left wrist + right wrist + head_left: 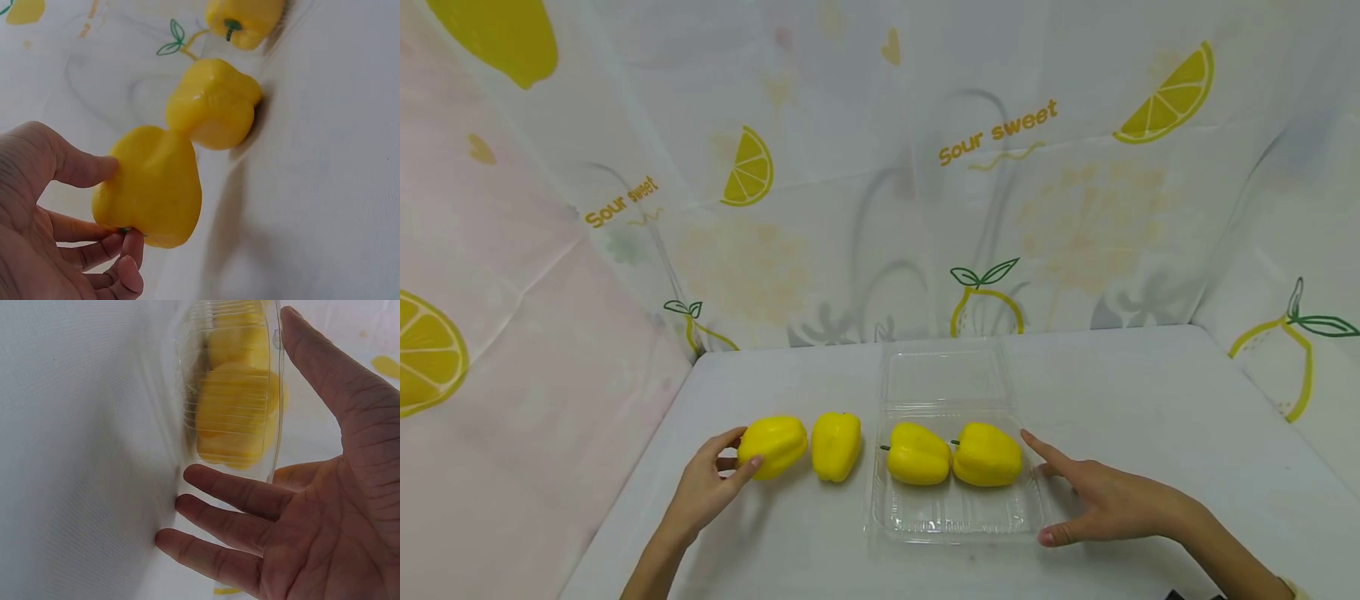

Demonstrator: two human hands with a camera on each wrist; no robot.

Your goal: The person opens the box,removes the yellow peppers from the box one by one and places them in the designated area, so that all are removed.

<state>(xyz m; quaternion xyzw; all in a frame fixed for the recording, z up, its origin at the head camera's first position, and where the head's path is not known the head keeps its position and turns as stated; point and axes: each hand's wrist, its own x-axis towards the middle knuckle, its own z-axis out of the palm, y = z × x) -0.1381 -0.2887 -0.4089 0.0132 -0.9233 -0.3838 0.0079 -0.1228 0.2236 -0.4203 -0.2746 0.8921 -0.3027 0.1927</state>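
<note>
Right hand (1097,504) at box's (917,510) right rim, fingers spread, gripping nothing. Left hand (703,487) pinches pepper (775,446) left of box; loose pepper (836,447) between. Two peppers (919,458) (987,456) inside. Seemingly loading; next likely calls for carry over loose pepper into box's front.

So there's a clamshell tray (958,512) on the counter (1120,392) with two bell peppers (917,457) (987,457) in it, its lid (946,375) behind, one loose pepper (836,448) just left, and another pepper (775,446) further left.
</note>
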